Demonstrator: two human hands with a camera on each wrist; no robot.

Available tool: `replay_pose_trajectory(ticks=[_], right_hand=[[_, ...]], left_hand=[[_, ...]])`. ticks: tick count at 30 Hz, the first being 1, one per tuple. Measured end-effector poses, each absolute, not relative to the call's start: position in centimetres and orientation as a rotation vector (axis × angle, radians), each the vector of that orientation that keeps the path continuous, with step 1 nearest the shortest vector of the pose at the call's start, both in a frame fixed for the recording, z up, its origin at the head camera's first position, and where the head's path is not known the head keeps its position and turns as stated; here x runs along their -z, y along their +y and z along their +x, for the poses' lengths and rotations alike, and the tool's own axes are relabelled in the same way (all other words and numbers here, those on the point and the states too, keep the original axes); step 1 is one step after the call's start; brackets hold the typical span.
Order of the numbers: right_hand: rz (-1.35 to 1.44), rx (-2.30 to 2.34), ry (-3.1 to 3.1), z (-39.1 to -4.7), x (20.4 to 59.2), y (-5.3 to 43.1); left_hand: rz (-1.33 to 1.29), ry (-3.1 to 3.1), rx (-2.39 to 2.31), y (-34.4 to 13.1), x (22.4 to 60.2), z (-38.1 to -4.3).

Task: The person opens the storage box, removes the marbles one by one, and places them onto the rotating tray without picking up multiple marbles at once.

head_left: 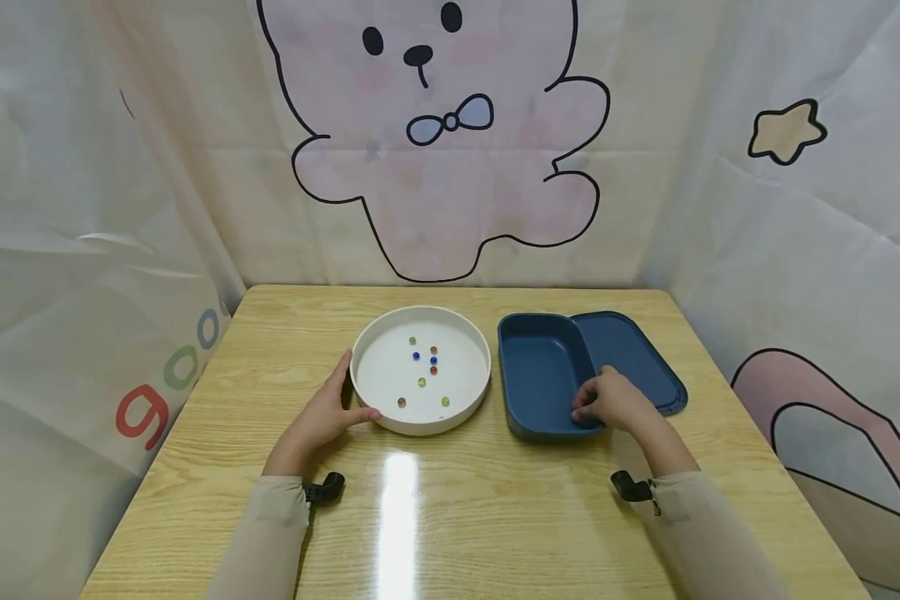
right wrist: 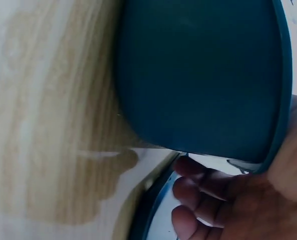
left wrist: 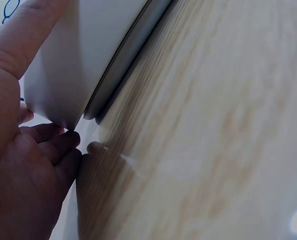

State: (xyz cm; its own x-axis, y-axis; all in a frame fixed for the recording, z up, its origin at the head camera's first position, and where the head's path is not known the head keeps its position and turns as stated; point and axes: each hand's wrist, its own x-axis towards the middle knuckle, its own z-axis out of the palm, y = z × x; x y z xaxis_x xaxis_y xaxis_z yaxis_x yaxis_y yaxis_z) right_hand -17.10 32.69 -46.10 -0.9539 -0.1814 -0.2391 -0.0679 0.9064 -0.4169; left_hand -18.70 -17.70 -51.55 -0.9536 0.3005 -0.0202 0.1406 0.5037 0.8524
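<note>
A white round tray holds several small coloured beads, blue, red, green, yellow and brown. My left hand holds its left side from outside, thumb along the front wall and fingers round the left. Right of the tray stands a dark blue rectangular box. My right hand grips this box at its front right corner, bent over the rim. Thumb and fingertips show inside the wall in the head view; other fingers curl outside it in the right wrist view. Whether a bead is between the fingertips is hidden.
A flat dark blue lid lies on the table against the box's right side. The wooden table ends at a printed cloth backdrop, with cloth walls at left and right.
</note>
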Motion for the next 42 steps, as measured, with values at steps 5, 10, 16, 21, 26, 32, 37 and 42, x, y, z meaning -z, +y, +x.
replay_pose_trajectory(ticks=[5,10,16,21,26,32,37,42], right_hand=[[-0.178,0.734,2.846,-17.0,46.7,32.9],[-0.162,0.901,2.899,-16.9,46.3,32.9],[-0.125,1.025,2.902,-17.2,46.4,33.4],[-0.084,1.084,2.871,-17.3,46.3,33.9],[-0.081,1.122,2.879,-17.4,45.8,34.2],[-0.087,1.137,2.935,-17.7,44.8,33.7],[-0.098,1.198,2.988,-17.9,43.8,32.8],[-0.172,1.263,2.986,-18.0,42.7,31.7]], left_hand=[[0.352,2.575,-1.428,-17.8,52.0,-18.4],[0.354,2.591,-1.418,-17.8,52.1,-18.3],[0.357,2.601,-1.410,-17.9,52.1,-18.5],[0.365,2.588,-1.425,-17.8,52.0,-18.5],[0.362,2.587,-1.416,-17.9,52.0,-18.5],[0.351,2.592,-1.414,-17.9,52.0,-18.5],[0.363,2.589,-1.419,-17.7,51.6,-18.6],[0.363,2.590,-1.418,-17.7,51.5,-18.5]])
